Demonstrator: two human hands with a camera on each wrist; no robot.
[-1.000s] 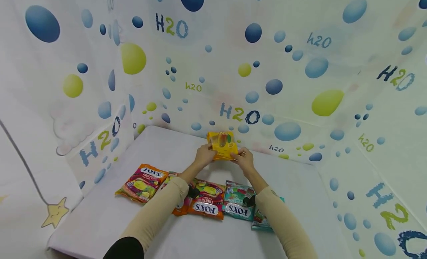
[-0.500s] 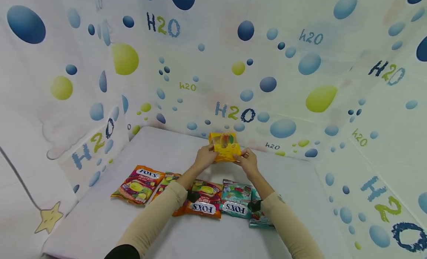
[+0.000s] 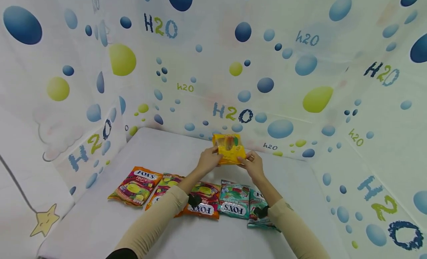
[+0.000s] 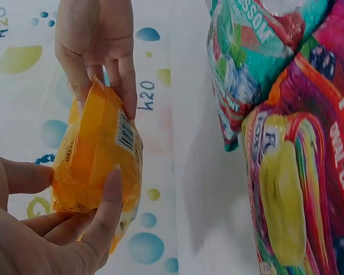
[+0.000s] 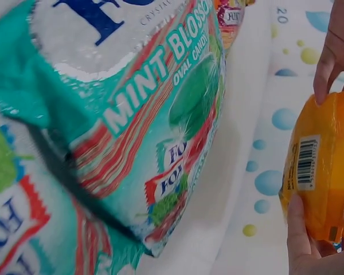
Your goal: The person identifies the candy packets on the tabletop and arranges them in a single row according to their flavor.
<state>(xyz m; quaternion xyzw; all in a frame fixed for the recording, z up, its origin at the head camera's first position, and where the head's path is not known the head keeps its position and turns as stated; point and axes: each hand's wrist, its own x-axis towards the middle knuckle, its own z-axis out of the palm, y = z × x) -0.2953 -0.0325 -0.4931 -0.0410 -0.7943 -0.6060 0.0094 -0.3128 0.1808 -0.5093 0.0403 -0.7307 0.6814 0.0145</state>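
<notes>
Both hands hold a small yellow candy bag [image 3: 230, 149] upright at the far side of the white table [image 3: 100, 218], close to the back wall. My left hand [image 3: 209, 159] grips its left edge, and my right hand [image 3: 252, 163] pinches its right edge. The left wrist view shows the yellow bag [image 4: 97, 166] between my left hand [image 4: 51, 229] and the right hand [image 4: 100, 46]. In the right wrist view the bag [image 5: 321, 172] shows its barcode, with my right hand [image 5: 309, 246] under it.
A row of Fox's candy bags lies under my forearms: a red fruits bag [image 3: 136, 185] at the left, two more red ones [image 3: 203, 199] beside it, and green mint bags [image 3: 235, 201] at the right. Bubble-printed walls [image 3: 280, 84] enclose the table on three sides.
Both hands have carried the yellow bag slightly to the right. The head view has shifted a little, so the row of bags shows more to the right.
</notes>
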